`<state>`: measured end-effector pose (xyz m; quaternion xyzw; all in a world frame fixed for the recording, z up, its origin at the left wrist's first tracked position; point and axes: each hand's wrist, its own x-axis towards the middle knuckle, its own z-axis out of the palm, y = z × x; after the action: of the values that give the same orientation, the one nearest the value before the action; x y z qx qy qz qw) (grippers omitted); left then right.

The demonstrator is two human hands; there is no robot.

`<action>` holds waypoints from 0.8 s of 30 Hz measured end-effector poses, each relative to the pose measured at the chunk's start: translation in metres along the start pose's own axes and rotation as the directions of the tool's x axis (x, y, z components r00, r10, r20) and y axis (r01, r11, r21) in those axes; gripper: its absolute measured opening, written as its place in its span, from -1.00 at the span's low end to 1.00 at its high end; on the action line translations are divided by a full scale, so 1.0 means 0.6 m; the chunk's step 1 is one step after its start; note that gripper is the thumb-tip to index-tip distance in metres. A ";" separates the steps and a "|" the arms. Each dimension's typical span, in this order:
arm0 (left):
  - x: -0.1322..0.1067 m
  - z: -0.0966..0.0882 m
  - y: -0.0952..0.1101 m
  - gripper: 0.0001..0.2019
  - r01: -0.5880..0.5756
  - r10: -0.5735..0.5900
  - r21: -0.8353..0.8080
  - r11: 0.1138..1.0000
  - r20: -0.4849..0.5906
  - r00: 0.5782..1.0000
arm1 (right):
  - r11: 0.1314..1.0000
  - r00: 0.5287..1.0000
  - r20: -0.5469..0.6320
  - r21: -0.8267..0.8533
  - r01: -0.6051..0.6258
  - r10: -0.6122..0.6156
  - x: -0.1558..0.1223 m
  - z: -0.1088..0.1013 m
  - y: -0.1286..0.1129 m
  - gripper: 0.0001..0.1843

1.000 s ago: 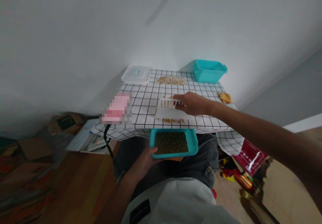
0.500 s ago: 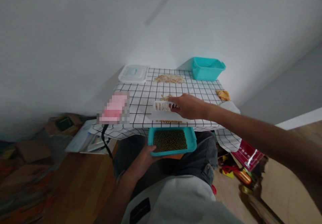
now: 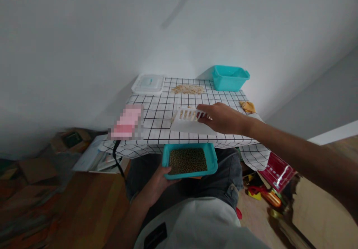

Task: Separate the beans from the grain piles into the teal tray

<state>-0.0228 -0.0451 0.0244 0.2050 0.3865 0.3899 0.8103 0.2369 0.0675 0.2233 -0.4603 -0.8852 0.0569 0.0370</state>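
Note:
My right hand (image 3: 220,117) is closed on the slotted grip of a white plastic scraper (image 3: 192,126), which stands tilted over the front of the table. Pale crumbly bits (image 3: 173,117) show beside its left edge; the scraper hides whatever lies behind it. Below the table's front edge, my left hand (image 3: 162,180) grips the near left corner of a turquoise plastic tub (image 3: 213,163), thumb over the rim. Small greenish-brown beans (image 3: 188,160) cover the tub's bottom. Farther back on the checked cloth lies a strip of pale flakes (image 3: 188,89).
On the checked tablecloth (image 3: 152,111) are a clear lidded box (image 3: 148,84) at back left, a second turquoise tub (image 3: 229,79) at back right and a yellow cloth (image 3: 247,106). A blurred pink object (image 3: 127,122) stands left. Cardboard boxes (image 3: 36,170) sit on the floor.
My right hand has moved the scraper rightward and tilted it. The row of bits seen under it at the table's front edge no longer shows. The left hand and tub have barely shifted.

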 end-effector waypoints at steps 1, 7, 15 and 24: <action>-0.006 -0.002 -0.003 -0.55 0.007 -0.007 -0.004 1.000 -0.016 1.000 | 1.000 0.999 -0.027 -0.004 -0.018 0.018 -0.003 -0.006 0.010 -0.71; -0.056 -0.005 -0.034 -0.50 0.088 -0.099 -0.093 0.992 -0.120 0.988 | 0.991 0.971 -0.201 0.018 -0.129 0.130 -0.029 -0.038 0.060 -0.80; -0.097 -0.002 -0.052 -0.44 0.179 -0.190 -0.111 0.978 -0.091 0.978 | 0.935 0.875 -0.343 0.217 -0.281 0.342 -0.052 -0.068 0.112 -0.78; -0.113 -0.003 -0.051 -0.55 0.164 -0.196 -0.159 0.974 -0.217 0.956 | 0.879 0.848 -0.297 0.339 -0.336 0.439 -0.058 -0.035 0.170 -0.75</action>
<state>-0.0370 -0.1173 0.0353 0.0652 0.4672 0.3614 0.8042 0.3423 0.0985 0.2297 -0.6237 -0.7334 0.0987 0.2519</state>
